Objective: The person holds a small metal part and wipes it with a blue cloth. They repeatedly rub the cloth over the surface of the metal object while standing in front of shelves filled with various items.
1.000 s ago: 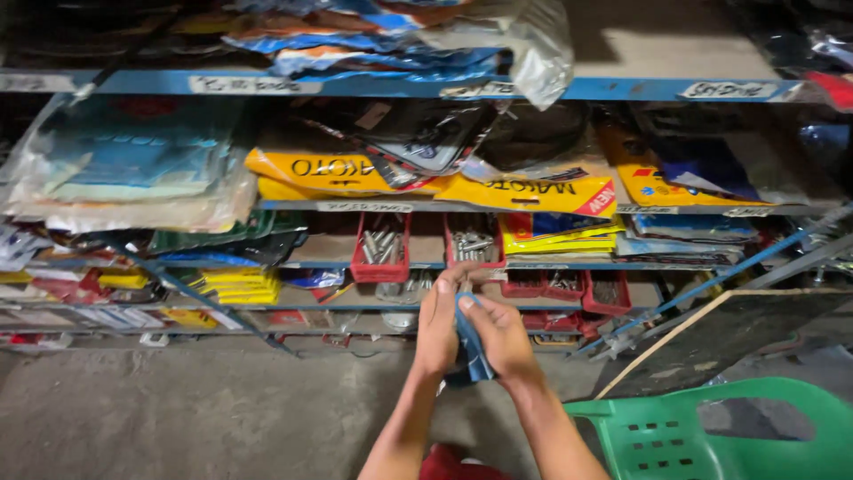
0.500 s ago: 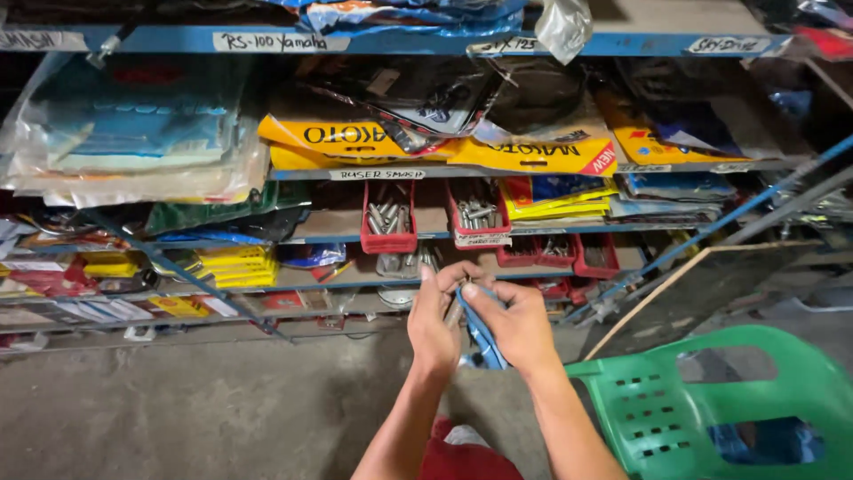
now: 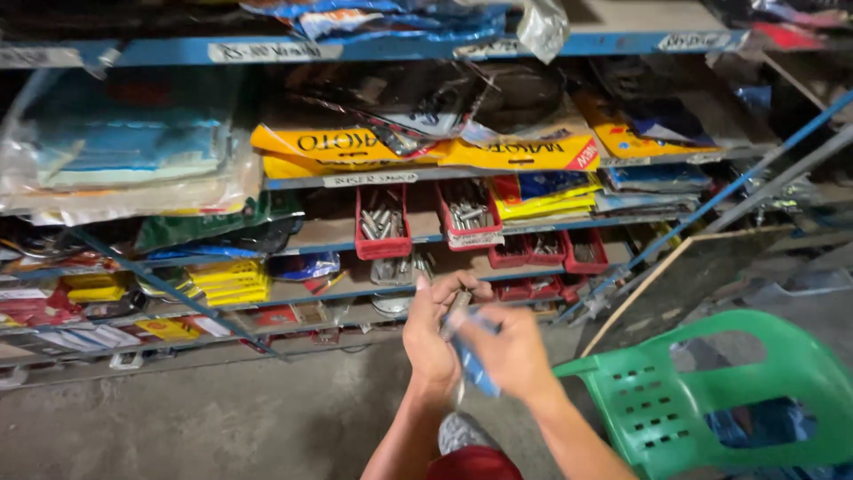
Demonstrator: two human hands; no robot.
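A small metal part (image 3: 456, 308) is pinched between the fingers of the left hand (image 3: 433, 331), held in front of the shelves (image 3: 355, 49). The right hand (image 3: 505, 351) is closed around a blue packet (image 3: 468, 364), just beside and partly over the left. Compared with a second ago, the packet has been lowered from between both hands into the right alone, and the metal part is now exposed at the left fingertips; it appears to have been drawn out of the packet. Red bins (image 3: 382, 222) of similar metal parts are seen behind; a green chair (image 3: 711, 391) stands at right.
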